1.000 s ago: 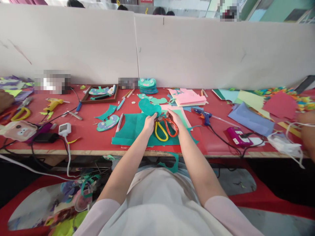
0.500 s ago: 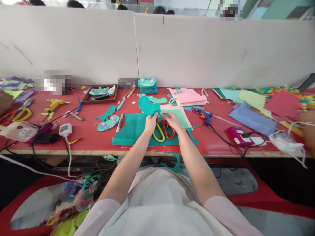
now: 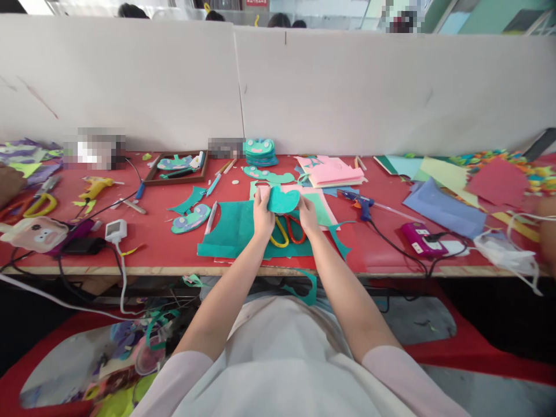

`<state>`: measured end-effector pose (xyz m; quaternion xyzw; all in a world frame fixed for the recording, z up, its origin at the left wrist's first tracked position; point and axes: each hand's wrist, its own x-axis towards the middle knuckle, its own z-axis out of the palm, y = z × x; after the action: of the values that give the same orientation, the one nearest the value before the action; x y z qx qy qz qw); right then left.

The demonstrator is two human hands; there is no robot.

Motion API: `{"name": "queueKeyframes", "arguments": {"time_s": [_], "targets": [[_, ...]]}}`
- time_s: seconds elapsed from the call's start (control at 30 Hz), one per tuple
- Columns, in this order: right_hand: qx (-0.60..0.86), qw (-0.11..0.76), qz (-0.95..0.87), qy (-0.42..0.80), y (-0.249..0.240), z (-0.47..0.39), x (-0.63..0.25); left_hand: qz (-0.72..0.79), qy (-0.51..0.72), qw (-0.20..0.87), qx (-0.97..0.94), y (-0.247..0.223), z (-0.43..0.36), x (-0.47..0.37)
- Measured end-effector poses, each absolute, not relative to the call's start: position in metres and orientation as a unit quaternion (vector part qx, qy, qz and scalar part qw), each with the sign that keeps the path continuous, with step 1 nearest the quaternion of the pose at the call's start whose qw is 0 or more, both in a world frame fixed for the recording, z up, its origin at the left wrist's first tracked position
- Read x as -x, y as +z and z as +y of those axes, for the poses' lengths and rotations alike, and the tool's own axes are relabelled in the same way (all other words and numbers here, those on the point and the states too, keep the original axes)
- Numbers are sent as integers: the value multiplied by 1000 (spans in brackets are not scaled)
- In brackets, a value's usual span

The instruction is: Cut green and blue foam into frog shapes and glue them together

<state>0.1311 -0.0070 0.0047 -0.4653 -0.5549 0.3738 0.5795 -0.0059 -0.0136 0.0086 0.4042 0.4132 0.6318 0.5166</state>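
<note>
Between my two hands is a rounded teal felt cutout, raised above the table. My left hand is closed on its left end, and my right hand pinches its right end. Below the cutout, scissors with one yellow and one red handle lie on a large teal felt sheet; their blades are hidden. A finished-looking felt face piece rests left of the sheet, beside a white pen. Farther back stands a stack of similar felt face pieces.
A blue glue gun and a purple power strip are to the right, with loose cables. Left are a yellow glue gun and a brown tray. A white partition borders the red table. Other people's hands show at both edges.
The scissors have left my right hand and lie on the sheet. The felt cutout has turned level, and my right hand now holds its other end.
</note>
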Motion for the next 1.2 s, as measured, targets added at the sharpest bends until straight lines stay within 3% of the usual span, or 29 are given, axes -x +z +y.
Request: {"name": "queueKeyframes", "arguments": {"time_s": [0.17,0.53,1.0,1.2], "targets": [[440,593,-499,454,1,-4,-132,454,622,342,-539,-4,-7,7],[381,585,-479,531,1,-2,-131,513,580,244,-584,-10,-4,10],[474,576,-540,391,-6,3,-135,517,689,424,-279,-4,10,5],[498,583,-504,398,-2,1,-132,489,680,376,-397,-11,10,8]]}}
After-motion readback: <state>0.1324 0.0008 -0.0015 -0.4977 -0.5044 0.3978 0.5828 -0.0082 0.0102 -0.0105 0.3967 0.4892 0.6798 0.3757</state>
